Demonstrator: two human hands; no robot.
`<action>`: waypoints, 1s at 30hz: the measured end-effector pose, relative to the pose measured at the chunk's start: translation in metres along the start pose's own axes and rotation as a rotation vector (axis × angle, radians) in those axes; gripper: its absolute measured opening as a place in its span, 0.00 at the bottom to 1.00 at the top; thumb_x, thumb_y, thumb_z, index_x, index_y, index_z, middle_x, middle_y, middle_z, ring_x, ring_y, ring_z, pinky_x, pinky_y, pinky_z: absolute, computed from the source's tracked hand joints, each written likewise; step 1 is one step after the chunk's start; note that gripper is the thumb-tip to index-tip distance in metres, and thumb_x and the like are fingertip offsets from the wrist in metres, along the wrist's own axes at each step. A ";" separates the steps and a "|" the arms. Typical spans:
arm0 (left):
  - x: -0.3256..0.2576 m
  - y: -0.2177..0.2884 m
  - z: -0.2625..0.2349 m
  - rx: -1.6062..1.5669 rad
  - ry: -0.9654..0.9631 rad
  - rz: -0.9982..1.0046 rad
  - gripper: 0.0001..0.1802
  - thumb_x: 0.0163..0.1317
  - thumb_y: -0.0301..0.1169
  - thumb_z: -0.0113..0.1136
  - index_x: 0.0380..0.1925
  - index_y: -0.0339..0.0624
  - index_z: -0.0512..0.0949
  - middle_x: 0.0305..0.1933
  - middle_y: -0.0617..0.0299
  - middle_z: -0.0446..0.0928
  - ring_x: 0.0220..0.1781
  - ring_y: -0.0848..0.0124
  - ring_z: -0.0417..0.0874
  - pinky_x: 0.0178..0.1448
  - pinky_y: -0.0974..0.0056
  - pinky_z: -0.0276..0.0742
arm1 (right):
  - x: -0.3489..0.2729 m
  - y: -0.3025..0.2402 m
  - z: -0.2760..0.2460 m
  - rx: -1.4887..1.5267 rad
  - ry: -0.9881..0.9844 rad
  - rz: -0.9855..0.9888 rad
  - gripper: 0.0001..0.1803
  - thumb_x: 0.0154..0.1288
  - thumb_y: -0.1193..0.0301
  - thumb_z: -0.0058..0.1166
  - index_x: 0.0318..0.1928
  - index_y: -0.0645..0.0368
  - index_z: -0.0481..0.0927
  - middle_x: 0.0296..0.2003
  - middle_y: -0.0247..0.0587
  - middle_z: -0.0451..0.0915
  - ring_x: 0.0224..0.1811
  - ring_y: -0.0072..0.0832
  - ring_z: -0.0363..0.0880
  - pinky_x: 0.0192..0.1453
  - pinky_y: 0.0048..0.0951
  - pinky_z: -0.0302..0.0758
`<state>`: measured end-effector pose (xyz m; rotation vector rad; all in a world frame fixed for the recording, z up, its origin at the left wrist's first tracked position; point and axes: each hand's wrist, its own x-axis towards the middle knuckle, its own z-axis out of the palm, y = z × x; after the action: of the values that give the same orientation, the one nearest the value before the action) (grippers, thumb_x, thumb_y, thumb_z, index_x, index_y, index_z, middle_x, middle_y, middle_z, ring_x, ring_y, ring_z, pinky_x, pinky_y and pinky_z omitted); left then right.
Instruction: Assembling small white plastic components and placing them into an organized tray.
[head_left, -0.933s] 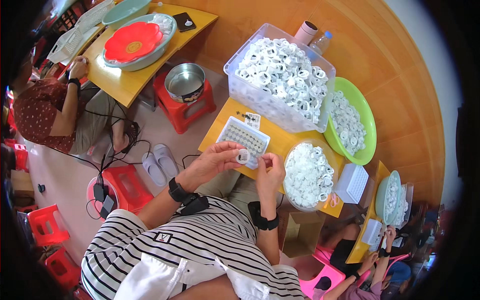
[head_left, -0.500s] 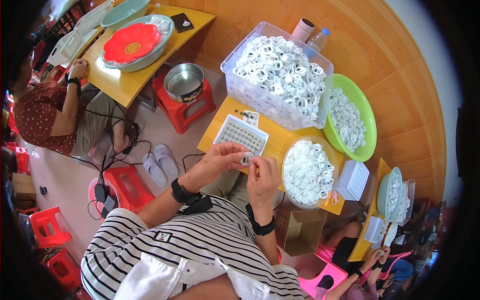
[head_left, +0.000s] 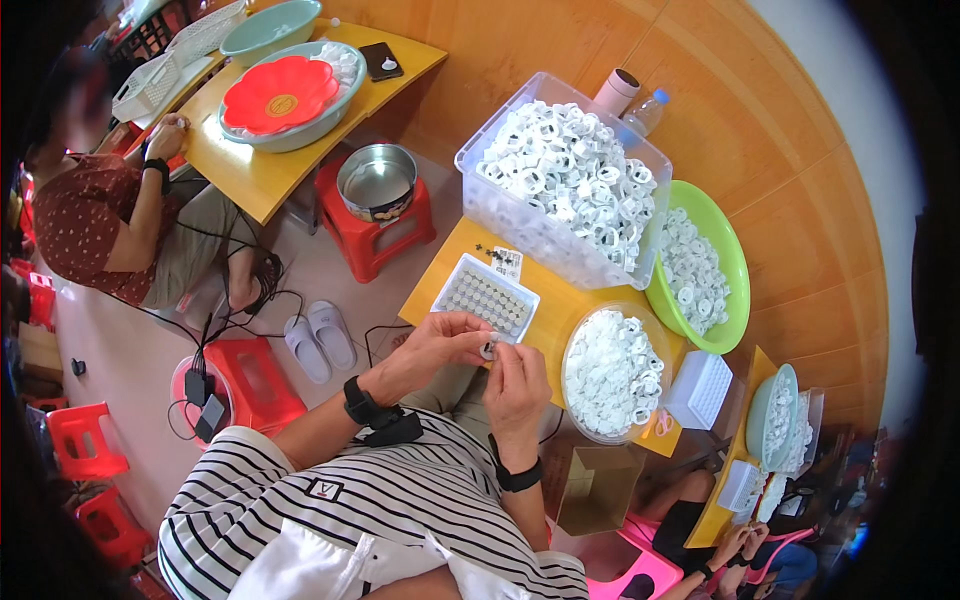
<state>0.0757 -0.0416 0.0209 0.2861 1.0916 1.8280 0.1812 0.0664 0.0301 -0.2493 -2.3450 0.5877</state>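
Head view: small white piece clamped between left fingers, apparently to steady it; right fingers bunched at its near edge, own grip hidden, cannot tell. White tray lies on surface just beyond left fingers, loose white pieces rightward of right fingers, presumably for short reach.

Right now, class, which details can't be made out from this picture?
Head view:
- Most of the small white plastic piece: covered by fingers of the left hand and right hand.
- Fine detail of the grey pieces in the white rectangular tray: too small.
- Most contents of the pale blue-green round basin: hidden under the red flower-shaped dish.
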 end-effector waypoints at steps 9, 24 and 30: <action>0.001 0.001 -0.012 -0.146 0.069 -0.022 0.09 0.63 0.28 0.53 0.40 0.37 0.76 0.41 0.61 0.77 0.41 0.74 0.79 0.46 0.70 0.78 | -0.001 0.000 0.002 0.122 0.045 0.158 0.12 0.55 0.80 0.52 0.42 0.62 0.78 0.32 0.41 0.73 0.28 0.33 0.73 0.29 0.29 0.71; 0.000 0.002 -0.018 -0.188 0.075 -0.015 0.08 0.62 0.29 0.54 0.39 0.38 0.76 0.40 0.62 0.77 0.42 0.74 0.79 0.47 0.71 0.77 | 0.012 0.047 0.033 0.032 0.043 0.465 0.06 0.52 0.71 0.59 0.29 0.60 0.78 0.25 0.37 0.72 0.24 0.31 0.73 0.27 0.30 0.69; -0.001 0.001 -0.018 -0.178 0.095 -0.031 0.08 0.62 0.29 0.54 0.39 0.39 0.76 0.41 0.62 0.77 0.42 0.74 0.79 0.47 0.70 0.77 | 0.010 0.049 0.033 0.091 0.033 0.458 0.06 0.51 0.75 0.60 0.29 0.62 0.77 0.25 0.37 0.72 0.23 0.27 0.74 0.28 0.26 0.70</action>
<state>0.0649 -0.0529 0.0114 0.0774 0.9841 1.9121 0.1526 0.1011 -0.0089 -0.7584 -2.2283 0.8962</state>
